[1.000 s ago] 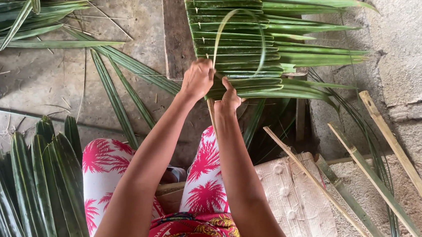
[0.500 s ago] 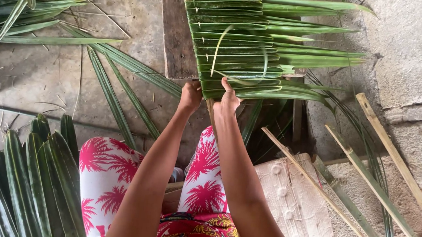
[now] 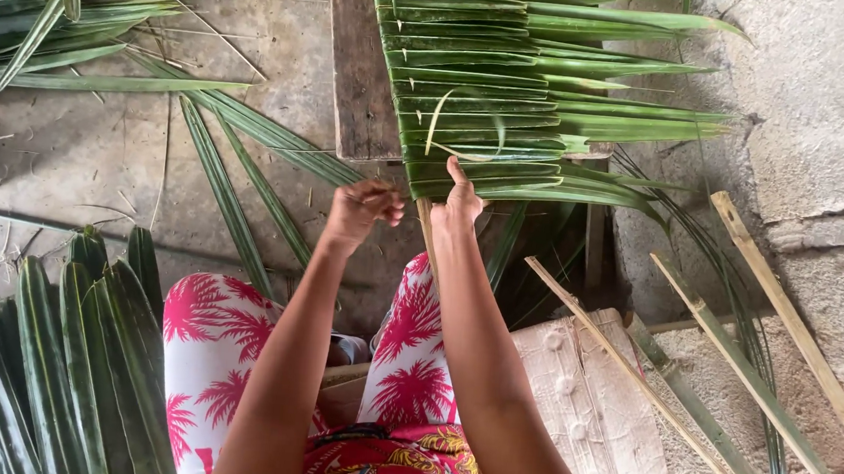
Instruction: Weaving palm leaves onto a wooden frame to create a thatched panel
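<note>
A panel of folded green palm leaves (image 3: 484, 81) lies stacked along a thin stick on a wooden plank (image 3: 355, 71) in front of me. My right hand (image 3: 462, 202) presses its thumb up against the lowest leaf of the panel and grips the stick's end. My left hand (image 3: 361, 207) is drawn back a little below the panel, its fingers curled around a thin pale strip that loops up through the leaves (image 3: 438, 118).
A stack of folded palm leaves (image 3: 51, 358) lies at my lower left, loose leaves (image 3: 48, 17) at the upper left. Split bamboo sticks (image 3: 733, 362) lean at the right beside a concrete wall (image 3: 832, 129). My knees in pink patterned trousers (image 3: 403, 356) are below.
My left hand has pulled back and down from the panel's edge, and the pale strip's big loop above the leaves has shrunk to a small one. My right hand stayed at the panel.
</note>
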